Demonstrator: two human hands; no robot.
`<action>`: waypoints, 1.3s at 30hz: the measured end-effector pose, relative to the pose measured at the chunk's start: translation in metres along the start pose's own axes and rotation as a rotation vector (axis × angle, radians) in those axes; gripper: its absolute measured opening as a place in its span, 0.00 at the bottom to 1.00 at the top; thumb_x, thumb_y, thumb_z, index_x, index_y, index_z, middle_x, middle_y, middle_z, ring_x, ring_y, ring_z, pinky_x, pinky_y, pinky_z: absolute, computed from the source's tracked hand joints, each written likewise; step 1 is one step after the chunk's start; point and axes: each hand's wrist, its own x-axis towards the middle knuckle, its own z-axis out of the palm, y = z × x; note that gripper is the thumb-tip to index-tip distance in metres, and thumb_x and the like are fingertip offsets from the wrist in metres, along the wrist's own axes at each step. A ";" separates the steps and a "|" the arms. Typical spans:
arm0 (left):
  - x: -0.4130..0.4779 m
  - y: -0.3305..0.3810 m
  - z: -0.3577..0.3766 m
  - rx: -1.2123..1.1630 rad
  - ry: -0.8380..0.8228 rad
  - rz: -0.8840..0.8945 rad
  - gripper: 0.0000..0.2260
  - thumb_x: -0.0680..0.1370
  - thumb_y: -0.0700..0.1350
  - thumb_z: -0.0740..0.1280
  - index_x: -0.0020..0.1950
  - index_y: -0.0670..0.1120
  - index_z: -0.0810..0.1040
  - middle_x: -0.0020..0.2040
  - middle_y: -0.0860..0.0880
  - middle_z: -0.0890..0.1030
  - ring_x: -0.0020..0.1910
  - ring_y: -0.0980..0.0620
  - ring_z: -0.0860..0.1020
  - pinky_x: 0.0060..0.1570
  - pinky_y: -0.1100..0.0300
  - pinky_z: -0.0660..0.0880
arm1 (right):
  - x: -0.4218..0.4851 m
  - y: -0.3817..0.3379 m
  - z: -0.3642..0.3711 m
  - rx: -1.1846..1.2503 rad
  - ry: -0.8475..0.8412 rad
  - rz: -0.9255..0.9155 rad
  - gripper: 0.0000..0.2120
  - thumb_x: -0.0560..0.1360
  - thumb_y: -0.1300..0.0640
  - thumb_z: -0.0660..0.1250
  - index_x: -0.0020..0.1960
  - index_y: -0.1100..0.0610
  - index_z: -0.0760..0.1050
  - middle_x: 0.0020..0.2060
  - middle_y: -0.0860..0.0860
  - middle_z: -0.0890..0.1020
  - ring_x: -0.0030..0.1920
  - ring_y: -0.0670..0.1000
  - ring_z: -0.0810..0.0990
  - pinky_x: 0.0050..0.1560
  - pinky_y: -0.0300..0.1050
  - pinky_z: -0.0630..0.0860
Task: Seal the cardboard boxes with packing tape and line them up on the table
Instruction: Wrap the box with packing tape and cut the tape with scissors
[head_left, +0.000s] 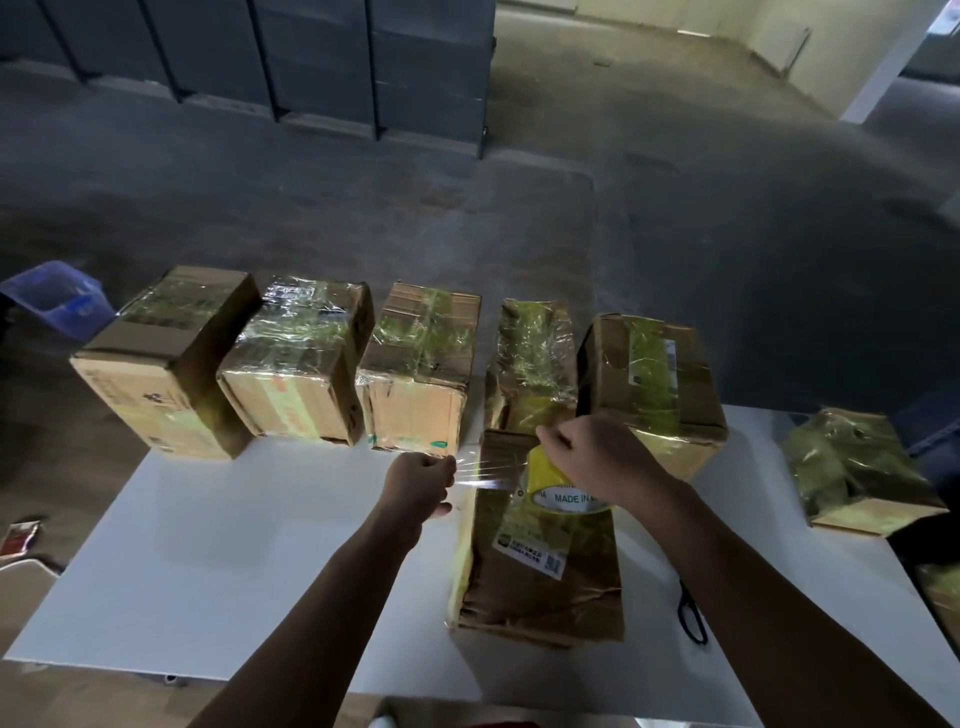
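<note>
Five taped boxes (421, 364) stood in a row along the far edge of the white bench (208, 545). One more box (540, 577) lay near, in the middle. Over it, the right hand (597, 457) gripped one tape roll (563, 491). The left hand (418, 480) pinched the tape end (480, 470) in its fingers (441, 465), just left of the roll. One pair of scissors (693, 618) lay to the right.

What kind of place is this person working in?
Likely a warehouse or packing room: bare concrete floor, dark storage units at the back, and a white table lined with taped cardboard boxes, with a tape roll in use.
</note>
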 end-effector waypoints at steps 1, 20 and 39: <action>0.003 -0.002 -0.001 -0.002 0.006 -0.020 0.08 0.80 0.41 0.64 0.43 0.39 0.77 0.39 0.44 0.77 0.36 0.51 0.75 0.32 0.62 0.75 | 0.002 -0.005 0.000 -0.037 -0.010 0.002 0.27 0.82 0.50 0.57 0.25 0.57 0.61 0.21 0.50 0.63 0.22 0.50 0.63 0.28 0.44 0.61; 0.027 -0.041 0.006 -0.077 -0.096 -0.135 0.15 0.78 0.51 0.67 0.41 0.39 0.77 0.36 0.44 0.74 0.38 0.48 0.74 0.38 0.60 0.75 | 0.020 -0.043 0.009 -0.280 -0.177 0.180 0.21 0.80 0.52 0.52 0.30 0.56 0.63 0.27 0.51 0.67 0.28 0.51 0.66 0.29 0.43 0.62; 0.042 -0.060 0.024 -0.265 -0.350 -0.504 0.31 0.61 0.64 0.75 0.48 0.39 0.77 0.33 0.48 0.71 0.28 0.55 0.68 0.26 0.64 0.67 | 0.017 -0.041 0.012 -0.321 -0.096 0.207 0.24 0.80 0.50 0.53 0.28 0.58 0.64 0.27 0.52 0.68 0.27 0.49 0.66 0.28 0.42 0.58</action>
